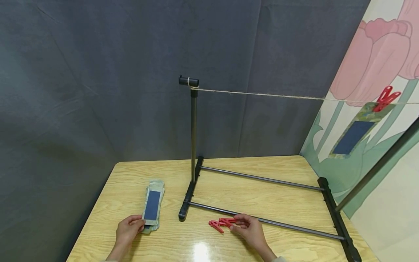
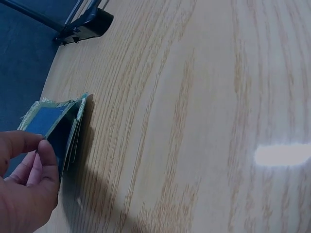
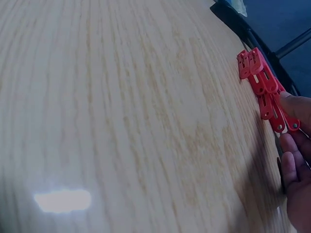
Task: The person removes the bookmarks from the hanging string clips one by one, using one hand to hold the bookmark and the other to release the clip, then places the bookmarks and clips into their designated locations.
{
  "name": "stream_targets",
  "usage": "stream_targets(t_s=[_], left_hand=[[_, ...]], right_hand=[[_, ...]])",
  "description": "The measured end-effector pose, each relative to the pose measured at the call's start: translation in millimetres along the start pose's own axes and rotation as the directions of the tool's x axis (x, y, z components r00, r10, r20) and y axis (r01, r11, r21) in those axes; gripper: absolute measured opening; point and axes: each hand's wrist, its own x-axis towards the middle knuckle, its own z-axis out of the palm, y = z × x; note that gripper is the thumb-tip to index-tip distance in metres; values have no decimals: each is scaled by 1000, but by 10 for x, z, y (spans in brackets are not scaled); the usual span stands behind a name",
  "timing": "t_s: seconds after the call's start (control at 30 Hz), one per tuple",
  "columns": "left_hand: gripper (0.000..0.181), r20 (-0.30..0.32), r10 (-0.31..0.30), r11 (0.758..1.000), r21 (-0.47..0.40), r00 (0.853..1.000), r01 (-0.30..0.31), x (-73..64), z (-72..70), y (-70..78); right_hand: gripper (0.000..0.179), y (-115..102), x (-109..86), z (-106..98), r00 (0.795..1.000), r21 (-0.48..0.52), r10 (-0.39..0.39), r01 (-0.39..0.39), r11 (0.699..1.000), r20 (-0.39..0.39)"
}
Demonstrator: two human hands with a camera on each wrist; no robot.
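Observation:
My left hand (image 1: 127, 230) pinches the near edge of the top piece in a small stack of cloth strips (image 1: 152, 205). Each visible strip has a pale green patterned border and a dark blue middle. In the left wrist view, the pinched cloth strip (image 2: 46, 119) lifts away from the layers beneath it. My right hand (image 1: 250, 233) is at a small group of red plastic clothespins (image 1: 216, 225), with thumb and fingers on either side of one clothespin's end. In the right wrist view, several red clothespins (image 3: 257, 70) lie overlapping, partly hidden by the thumb.
A black-footed metal rack (image 1: 194, 138) stands on the wooden table (image 1: 131, 182), its lower bars (image 1: 262, 178) running rightward. A string (image 1: 262, 94) stretches from its post top. Another cloth strip (image 1: 355, 134) hangs there from a red clothespin (image 1: 386, 99). A dark curtain (image 1: 131, 72) hangs behind.

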Motion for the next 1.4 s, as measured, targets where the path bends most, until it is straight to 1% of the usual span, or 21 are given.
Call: stream_targets(t_s=[0.1,0.17,0.23,0.3,0.37,0.43,0.6,0.73,0.8,0.9,1.17,1.33,1.4], left_hand=[[27,-10,27,997,69,1000,-26,-6,-2,11],[26,-23,45,988,146,999,-41,-5,-9,14],[24,-30,72,970,233,997,-63,-1,-20,15],[23,-37,92,946,314,995,-76,5,-32,9],[21,-36,109,925,368,993,-88,10,-42,6],[19,-26,121,914,392,992,-101,13,-51,5],[15,-11,140,896,428,990,-121,24,-65,2],[16,-14,131,892,439,991,-112,37,-72,-2],[17,-19,125,893,438,992,-104,38,-76,3],[20,-25,120,902,420,993,-98,28,-86,25],[23,-14,108,918,386,994,-95,4,-112,101],[23,-36,127,913,395,991,-103,12,-98,148],[24,-37,134,909,403,990,-107,15,-88,168]], right_hand=[[35,4,-5,-9,999,-31,-31,31,999,15],[36,8,-8,-11,999,-46,-48,49,998,22],[37,15,-10,-11,998,-57,-65,66,996,26],[38,23,-11,-8,997,-75,-71,73,995,26],[37,34,-9,-6,996,-93,-78,80,992,31],[35,45,-6,-6,996,-111,-86,89,990,37],[33,43,-6,-5,995,-151,-85,92,984,49],[35,33,-14,-7,993,-193,-110,117,974,47],[35,32,-18,-9,992,-202,-121,127,971,42],[36,29,-22,-9,990,-198,-135,140,970,39],[36,23,-23,-17,992,-192,-119,127,973,50],[37,-12,-12,-47,994,-189,-98,105,976,47],[36,-35,-9,-61,994,-188,-100,107,976,45]])
